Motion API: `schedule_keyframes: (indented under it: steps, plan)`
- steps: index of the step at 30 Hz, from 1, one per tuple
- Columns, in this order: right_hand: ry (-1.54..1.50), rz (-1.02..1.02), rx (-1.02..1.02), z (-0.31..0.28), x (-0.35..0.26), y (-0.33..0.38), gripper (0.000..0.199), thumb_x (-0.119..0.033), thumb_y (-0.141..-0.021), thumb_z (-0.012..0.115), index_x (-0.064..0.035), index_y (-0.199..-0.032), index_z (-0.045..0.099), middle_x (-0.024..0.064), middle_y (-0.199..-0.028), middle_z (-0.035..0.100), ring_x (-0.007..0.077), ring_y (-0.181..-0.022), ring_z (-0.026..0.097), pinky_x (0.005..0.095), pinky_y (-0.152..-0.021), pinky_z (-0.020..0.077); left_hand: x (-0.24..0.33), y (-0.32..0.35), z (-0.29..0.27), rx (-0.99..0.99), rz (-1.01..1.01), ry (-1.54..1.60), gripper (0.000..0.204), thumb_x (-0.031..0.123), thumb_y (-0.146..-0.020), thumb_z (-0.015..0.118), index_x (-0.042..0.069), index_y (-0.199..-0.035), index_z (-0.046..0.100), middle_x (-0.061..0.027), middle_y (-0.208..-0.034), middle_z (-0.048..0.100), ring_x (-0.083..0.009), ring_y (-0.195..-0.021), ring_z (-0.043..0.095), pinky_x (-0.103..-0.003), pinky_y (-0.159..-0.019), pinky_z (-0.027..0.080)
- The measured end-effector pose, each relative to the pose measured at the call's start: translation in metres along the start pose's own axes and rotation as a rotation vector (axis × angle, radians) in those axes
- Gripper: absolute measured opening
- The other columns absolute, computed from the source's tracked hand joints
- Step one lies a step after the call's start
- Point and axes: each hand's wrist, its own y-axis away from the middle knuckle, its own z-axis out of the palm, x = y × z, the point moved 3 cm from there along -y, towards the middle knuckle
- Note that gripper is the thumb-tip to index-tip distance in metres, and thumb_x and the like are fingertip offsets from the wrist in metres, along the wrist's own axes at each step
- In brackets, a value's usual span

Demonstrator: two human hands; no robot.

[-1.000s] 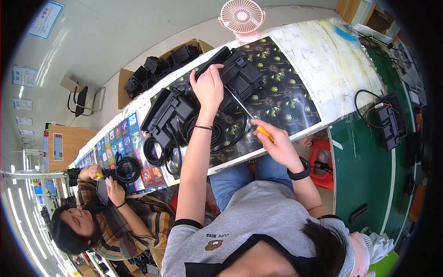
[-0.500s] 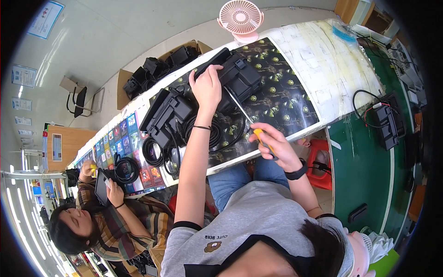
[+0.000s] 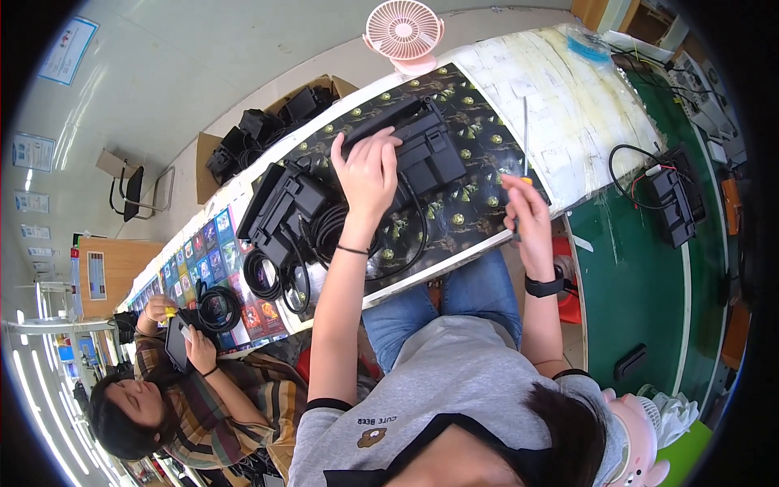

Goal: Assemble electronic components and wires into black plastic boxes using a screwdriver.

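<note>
My left hand (image 3: 369, 172) has its fingers bent over the near side of a black plastic case (image 3: 428, 150), which lies on the dark patterned mat with its long flat panel (image 3: 381, 126) tilted up at the back. The fingertips press between panel and body, and some of the grip is hidden. To the right, over the mat's edge, my right hand (image 3: 529, 213) is closed round a screwdriver (image 3: 526, 134). Its long metal shaft points away from me, clear of the case, and a bit of yellow handle shows. Left of my left hand sits a second black case (image 3: 294, 207) with coiled black cable (image 3: 331, 231).
A pink fan (image 3: 403, 36) stands at the far edge of the table. Behind it to the left is a cardboard box (image 3: 209, 166) of black cases. Another wired black case (image 3: 673, 203) lies on the green surface. A co-worker (image 3: 219, 390) sits at left, handling a dark panel.
My right hand has swung right and away from the case, and the screwdriver now points straight ahead instead of reaching to the case. My left hand stays on the case.
</note>
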Motion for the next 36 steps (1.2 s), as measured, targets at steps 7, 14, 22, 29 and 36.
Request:
schedule_keyframes:
  steps: [7,14,22,29,36]
  plan:
    - [0.261,-0.015,-0.053,0.013,0.022,0.002,0.035,-0.016,-0.096,0.067,-0.0125,-0.131,0.064,0.0029,-0.113,0.062,0.0033,-0.068,0.050,0.0189,-0.060,0.0429,0.041,0.063,-0.003,0.064,0.215,-0.463,0.025,0.030,-0.082,0.070,0.026,-0.106,0.068,0.0040,-0.126,0.065,-0.0165,-0.102,0.062,-0.049,-0.115,0.020]
    - [0.364,-0.185,-0.167,0.014,0.028,-0.006,0.062,-0.013,-0.084,0.079,-0.0123,-0.142,0.056,0.0044,-0.117,0.061,0.0065,-0.075,0.049,0.0208,-0.071,0.0456,0.063,0.112,-0.011,-0.010,0.233,-0.565,0.033,0.028,-0.081,0.072,0.030,-0.113,0.070,0.0067,-0.116,0.065,-0.0139,-0.103,0.061,-0.048,-0.119,0.006]
    - [0.415,-0.298,-0.234,0.036,0.018,0.006,0.062,-0.006,-0.083,0.076,-0.0113,-0.142,0.055,0.0059,-0.108,0.059,0.0089,-0.070,0.048,0.0224,-0.067,0.0447,0.055,0.133,-0.021,0.000,0.195,-0.597,0.040,0.029,-0.081,0.073,0.031,-0.120,0.068,0.0030,-0.118,0.064,-0.0168,-0.108,0.061,-0.050,-0.120,0.002]
    - [0.517,-0.311,-0.204,0.042,0.007,0.019,0.062,-0.004,-0.084,0.075,-0.0105,-0.142,0.055,0.0061,-0.099,0.054,0.0114,-0.068,0.049,0.0251,-0.066,0.0449,0.054,0.145,-0.020,-0.014,0.215,-0.645,0.038,0.029,-0.082,0.072,0.031,-0.119,0.068,0.0023,-0.120,0.063,-0.0179,-0.109,0.061,-0.050,-0.120,-0.001]
    - [0.504,-0.305,-0.198,0.040,0.005,0.018,0.059,-0.002,-0.084,0.073,-0.0095,-0.140,0.057,0.0079,-0.106,0.059,0.0117,-0.075,0.052,0.0241,-0.068,0.0459,0.062,0.145,-0.022,-0.052,0.151,-0.614,0.041,0.030,-0.081,0.073,0.030,-0.122,0.068,0.0012,-0.122,0.061,-0.0178,-0.113,0.059,-0.050,-0.120,0.003]
